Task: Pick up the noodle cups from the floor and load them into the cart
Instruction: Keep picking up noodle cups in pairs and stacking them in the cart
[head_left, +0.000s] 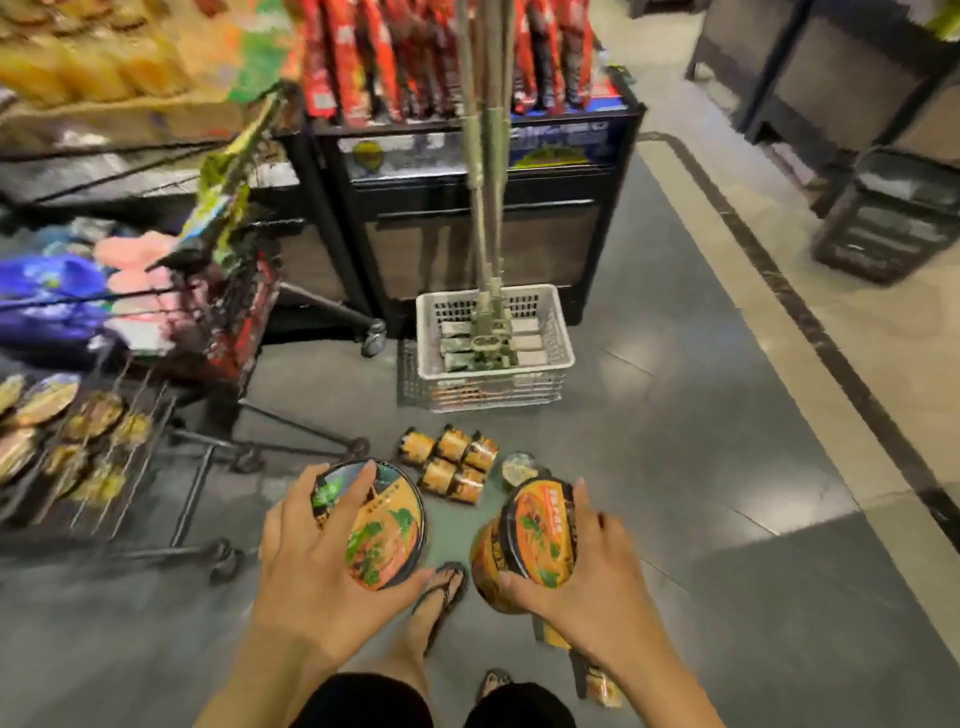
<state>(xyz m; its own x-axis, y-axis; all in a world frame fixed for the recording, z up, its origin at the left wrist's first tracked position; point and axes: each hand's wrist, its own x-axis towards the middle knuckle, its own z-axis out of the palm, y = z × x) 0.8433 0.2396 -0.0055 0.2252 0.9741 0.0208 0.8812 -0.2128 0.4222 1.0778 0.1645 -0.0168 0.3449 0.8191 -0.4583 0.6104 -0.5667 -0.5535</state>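
My left hand (317, 551) grips a round noodle cup (387, 535) with an orange and green lid, held above the floor. My right hand (576, 561) grips a second orange noodle cup (530, 540), tilted with its lid facing left. Several small orange noodle cups (451, 464) lie clustered on the grey floor just beyond my hands, with a green-lidded one (519, 467) beside them. The wire cart (156, 457) stands at the left, with several noodle cups (57, 431) lying on its lower rack. More packets (602, 686) lie by my right forearm.
A white plastic crate (493, 348) on a stacked crate sits ahead against a black display stand (467, 208) of red packets. A black basket (893, 218) stands far right. My sandalled foot (441, 597) is under the cups. Bags fill the cart's upper basket (130, 291).
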